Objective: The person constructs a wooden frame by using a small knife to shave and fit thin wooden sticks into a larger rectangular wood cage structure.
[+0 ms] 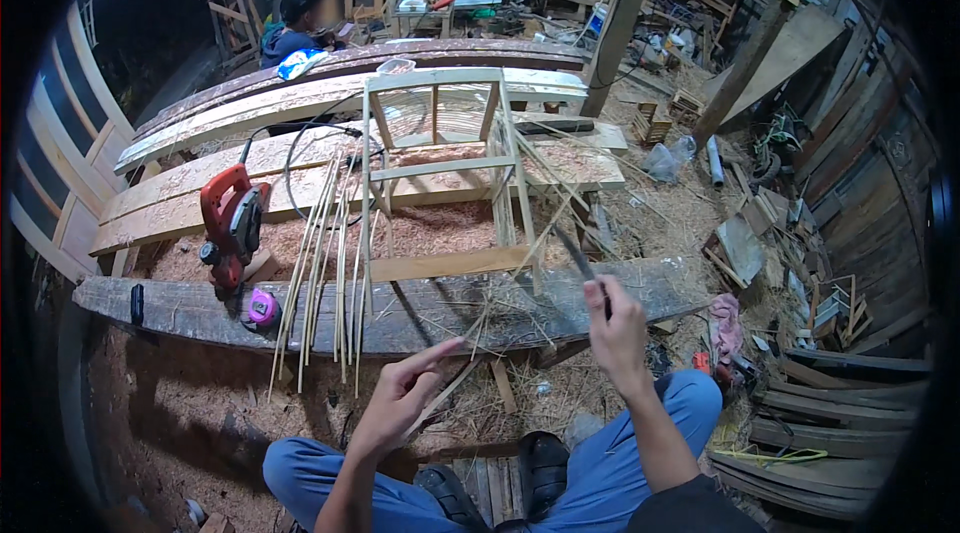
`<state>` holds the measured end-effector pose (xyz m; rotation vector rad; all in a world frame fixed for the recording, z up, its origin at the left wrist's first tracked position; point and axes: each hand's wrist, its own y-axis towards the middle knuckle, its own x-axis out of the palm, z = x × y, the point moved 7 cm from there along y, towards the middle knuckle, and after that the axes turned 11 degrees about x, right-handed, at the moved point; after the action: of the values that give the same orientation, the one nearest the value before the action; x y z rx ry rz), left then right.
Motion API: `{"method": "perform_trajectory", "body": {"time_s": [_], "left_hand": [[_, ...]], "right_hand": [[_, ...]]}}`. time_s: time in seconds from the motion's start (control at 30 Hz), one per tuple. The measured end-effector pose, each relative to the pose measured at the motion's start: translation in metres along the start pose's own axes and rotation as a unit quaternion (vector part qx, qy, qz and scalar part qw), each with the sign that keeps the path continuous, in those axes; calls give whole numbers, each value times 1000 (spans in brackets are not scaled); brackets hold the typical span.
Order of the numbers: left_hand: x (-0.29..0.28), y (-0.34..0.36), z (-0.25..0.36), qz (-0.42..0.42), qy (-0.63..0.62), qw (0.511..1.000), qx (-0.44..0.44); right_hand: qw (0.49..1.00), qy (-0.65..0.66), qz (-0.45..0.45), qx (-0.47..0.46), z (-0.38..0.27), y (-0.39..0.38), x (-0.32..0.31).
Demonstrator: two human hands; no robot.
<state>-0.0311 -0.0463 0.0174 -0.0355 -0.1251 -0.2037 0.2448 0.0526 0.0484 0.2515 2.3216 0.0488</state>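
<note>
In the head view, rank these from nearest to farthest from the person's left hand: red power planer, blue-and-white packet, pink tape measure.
Starting from the left hand:
1. Pink tape measure: to its left, slightly forward.
2. Red power planer: left, farther forward, just beyond the tape measure.
3. Blue-and-white packet: left, much farther forward.

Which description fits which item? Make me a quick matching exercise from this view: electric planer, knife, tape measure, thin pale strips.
1. electric planer
2. knife
3. tape measure
4. thin pale strips

A. magenta, compact
B. in a loose bunch, overhanging the dark plank's near edge
C. red and black, with handle
D. gripped in the right hand

Pairs: 1-C, 2-D, 3-A, 4-B
</note>
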Motion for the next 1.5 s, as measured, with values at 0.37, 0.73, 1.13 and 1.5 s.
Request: {"method": "perform_trajectory", "body": {"time_s": [0.37, 0.73, 1.13, 1.5], "left_hand": [[-12, 9, 18, 198, 407, 857, 246], [21, 25, 18, 168, 548, 766, 292], [12, 8, 49, 203, 649, 653, 333], [-2, 3, 62, 235, 589, 672, 382]], "right_hand": [[1000, 16, -23, -14, 35, -10, 47], [967, -235, -4, -101, 22, -18, 50], [936, -82, 98, -327, -92, -63, -12], [932, 75, -105, -340, -123, -71, 36]]}}
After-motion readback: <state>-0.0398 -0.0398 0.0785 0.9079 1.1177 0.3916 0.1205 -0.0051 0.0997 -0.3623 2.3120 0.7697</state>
